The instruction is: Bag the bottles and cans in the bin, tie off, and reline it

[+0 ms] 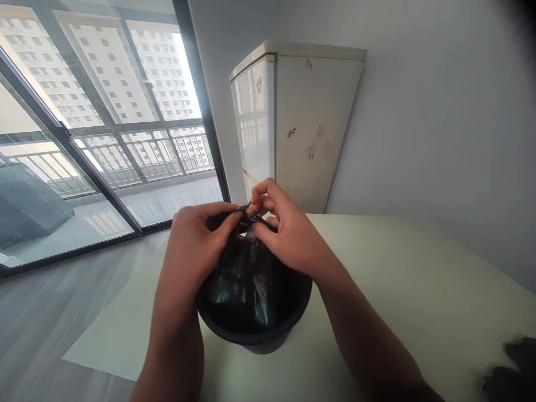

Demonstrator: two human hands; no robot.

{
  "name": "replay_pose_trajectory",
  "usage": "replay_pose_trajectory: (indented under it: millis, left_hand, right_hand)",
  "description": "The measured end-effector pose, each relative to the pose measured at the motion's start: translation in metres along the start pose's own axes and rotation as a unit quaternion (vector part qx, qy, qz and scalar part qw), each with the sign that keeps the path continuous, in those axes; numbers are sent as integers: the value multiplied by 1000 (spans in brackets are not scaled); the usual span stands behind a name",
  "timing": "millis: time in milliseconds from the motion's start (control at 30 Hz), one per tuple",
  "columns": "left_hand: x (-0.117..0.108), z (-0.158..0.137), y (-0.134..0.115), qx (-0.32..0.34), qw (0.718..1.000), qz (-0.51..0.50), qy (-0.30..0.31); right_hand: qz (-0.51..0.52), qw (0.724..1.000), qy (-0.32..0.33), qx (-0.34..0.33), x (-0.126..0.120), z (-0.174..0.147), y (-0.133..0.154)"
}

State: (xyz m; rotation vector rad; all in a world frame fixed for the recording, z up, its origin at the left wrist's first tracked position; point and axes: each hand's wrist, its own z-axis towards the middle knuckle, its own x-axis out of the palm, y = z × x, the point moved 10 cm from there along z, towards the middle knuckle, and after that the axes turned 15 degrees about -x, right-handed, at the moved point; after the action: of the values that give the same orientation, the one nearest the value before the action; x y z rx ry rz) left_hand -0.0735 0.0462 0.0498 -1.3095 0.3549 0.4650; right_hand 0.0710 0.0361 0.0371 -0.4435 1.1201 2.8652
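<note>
Your forearms (173, 346) reach from the bottom edge on either side of a dark round bin (257, 338), which stands on the pale green table (377, 290). Inside it sits a shiny black plastic bag (247, 285), its top gathered between your hands. Your left hand (195, 240) pinches that plastic between thumb and fingers; your right hand (282, 231) pinches it just beside.
</note>
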Motion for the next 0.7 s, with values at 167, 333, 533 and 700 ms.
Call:
replay_pose_trajectory:
  millis: [167,333,533,700]
  left_hand:
    - [13,-5,-4,14,997,24,65]
    - [18,-4,-5,40,993,44,101]
    - [20,0,3,25,989,58,131]
    - [12,3,6,-3,995,19,99]
  right_hand:
    - [27,999,-20,21,-2,0,-8]
    - [11,999,-38,17,-8,1,-8]
    - [-90,994,0,-65,-9,4,7]
    - [-150,988,34,-34,1,2,7]
